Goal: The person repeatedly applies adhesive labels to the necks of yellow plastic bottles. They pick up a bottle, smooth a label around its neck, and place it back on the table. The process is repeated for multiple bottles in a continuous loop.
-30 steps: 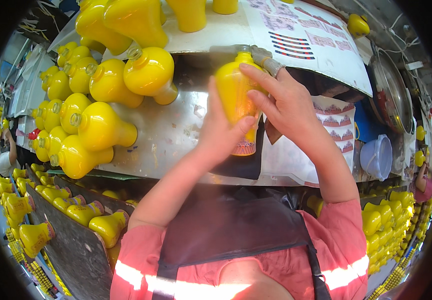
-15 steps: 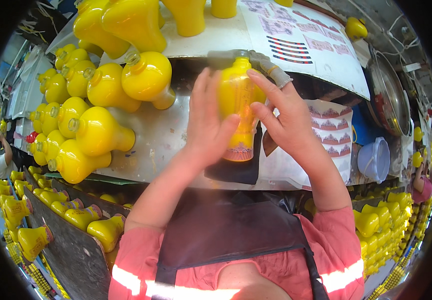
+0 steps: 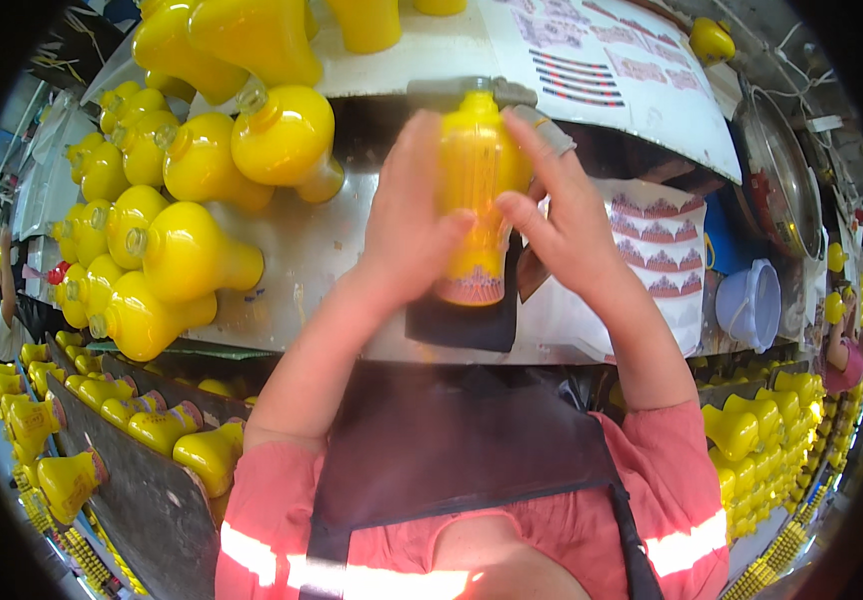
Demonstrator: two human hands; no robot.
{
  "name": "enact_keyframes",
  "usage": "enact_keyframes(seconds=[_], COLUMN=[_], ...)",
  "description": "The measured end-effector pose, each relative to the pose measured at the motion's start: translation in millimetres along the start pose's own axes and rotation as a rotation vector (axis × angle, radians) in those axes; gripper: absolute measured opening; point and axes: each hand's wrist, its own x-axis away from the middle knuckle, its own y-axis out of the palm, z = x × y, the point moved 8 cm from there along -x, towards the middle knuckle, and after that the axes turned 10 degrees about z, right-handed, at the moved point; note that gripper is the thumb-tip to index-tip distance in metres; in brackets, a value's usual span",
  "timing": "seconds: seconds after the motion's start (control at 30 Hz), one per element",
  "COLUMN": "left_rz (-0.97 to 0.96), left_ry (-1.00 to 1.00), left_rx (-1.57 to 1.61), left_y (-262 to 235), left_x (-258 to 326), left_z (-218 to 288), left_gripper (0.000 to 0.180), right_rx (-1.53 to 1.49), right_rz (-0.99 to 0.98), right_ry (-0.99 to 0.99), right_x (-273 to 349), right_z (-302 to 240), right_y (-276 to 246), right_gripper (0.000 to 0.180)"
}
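A glossy yellow glass bottle with a narrow neck lies neck-away between my hands, a purple-and-pink patterned band round its base. My left hand, blurred at the fingers, cups its left side with the thumb over the front. My right hand holds the right side, index finger and thumb on the glass. A grey wrapping shows by the right fingers; what it covers is hidden. Below the base lies a black cloth or pad.
Several plain yellow bottles lie stacked at left. Patterned transfer sheets lie at right, beside a pale blue bucket. More printed sheets rest on the raised white board. Boards of decorated bottles stand low left; people work at both far sides.
The whole scene has shifted slightly upward in view. My left hand's fingers have moved closer against the bottle; the right hand keeps its hold.
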Motion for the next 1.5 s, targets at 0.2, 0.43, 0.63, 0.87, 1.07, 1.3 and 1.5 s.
enact_keyframes(seconds=[0.2,0.43,0.63,0.87,1.07,1.3,1.5], left_rz=[0.025,0.005,0.063,0.046,0.035,0.030,0.019], left_ry=[-0.346,-0.476,-0.497,-0.545,-0.564,-0.559,-0.540], left_rx=[0.369,0.624,0.664,0.708,0.729,0.710,0.679], left_y=[4.8,6.3,10.4,11.3,11.9,11.9,10.3], left_x=[37.7,46.3,44.8,45.2,44.9,43.7,47.1], left_z=[-21.6,-26.0,-20.5,-25.3,-25.5,-24.7,-25.6], left_gripper=[0.080,0.071,0.074,0.080,0.083,0.084,0.074], right_rx=[-0.286,-0.557,-0.476,-0.504,-0.547,-0.586,-0.584], right_rz=[-0.016,-0.053,-0.059,-0.043,-0.042,-0.052,-0.039], right_ry=[0.306,0.437,0.480,0.452,0.444,0.454,0.419], right_x=[32.2,46.7,51.4,51.3,52.4,54.0,52.4], right_z=[32.3,44.5,42.6,41.1,40.5,42.8,40.0], right_y=[13.0,28.1,40.9,38.2,40.1,40.9,37.1], right_gripper=[0.092,0.089,0.095,0.097,0.097,0.098,0.093])
